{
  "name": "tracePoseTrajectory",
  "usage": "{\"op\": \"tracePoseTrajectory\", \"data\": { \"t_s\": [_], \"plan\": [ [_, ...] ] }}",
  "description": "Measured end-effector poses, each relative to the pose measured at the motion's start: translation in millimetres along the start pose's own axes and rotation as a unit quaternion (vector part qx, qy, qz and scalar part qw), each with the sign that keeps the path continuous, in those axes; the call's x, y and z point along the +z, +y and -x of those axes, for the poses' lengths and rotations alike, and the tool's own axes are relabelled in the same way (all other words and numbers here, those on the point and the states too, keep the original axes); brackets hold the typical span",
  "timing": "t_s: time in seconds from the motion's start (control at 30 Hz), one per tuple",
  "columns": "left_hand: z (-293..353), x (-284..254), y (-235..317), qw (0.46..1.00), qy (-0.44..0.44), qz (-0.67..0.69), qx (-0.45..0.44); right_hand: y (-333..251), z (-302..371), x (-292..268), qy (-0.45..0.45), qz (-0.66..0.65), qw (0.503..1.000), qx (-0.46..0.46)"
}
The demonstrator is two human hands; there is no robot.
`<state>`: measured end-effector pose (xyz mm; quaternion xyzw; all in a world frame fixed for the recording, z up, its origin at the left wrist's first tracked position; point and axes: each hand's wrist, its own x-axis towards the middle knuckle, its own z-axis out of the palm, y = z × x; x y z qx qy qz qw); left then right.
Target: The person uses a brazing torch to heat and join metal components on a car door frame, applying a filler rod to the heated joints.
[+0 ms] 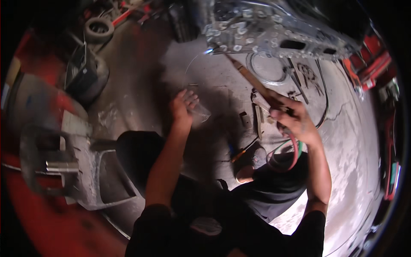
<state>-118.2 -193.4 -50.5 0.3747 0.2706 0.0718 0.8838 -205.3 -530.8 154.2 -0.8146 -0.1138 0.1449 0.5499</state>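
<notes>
My right hand (295,120) is wrapped round a gas welding torch (252,81), whose long tip slants up and left. A small bright blue-white flame (209,51) glows at the lower left corner of a dark metal car body part (257,36) dotted with pale spots. Red and green hoses (295,154) hang in a loop below the torch. Lower and to the left, my left hand (184,105) has its fingers closed on a thin welding wire (191,63). That wire curves up toward the flame. Some of the left fingers are blurred.
On the concrete floor lie a coil of wire (256,77), a screwdriver (238,155) and several small metal pieces (245,120). A tyre (99,30) and a dark bin (80,68) stand at the far left. Beside my left knee is a grey frame-like part (87,171).
</notes>
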Motion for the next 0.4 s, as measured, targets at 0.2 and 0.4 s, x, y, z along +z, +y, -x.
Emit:
{"op": "tracePoseTrajectory", "data": {
  "t_s": [0.2,0.4],
  "plan": [
    [-22,-21,-13,0.99,-0.049,0.13,0.008,-38,-12,8,0.016,0.017,1.0,0.002],
    [-16,3,-18,0.99,-0.024,0.135,-0.033,-37,-21,32,0.024,0.001,1.0,0.019]
  ]
}}
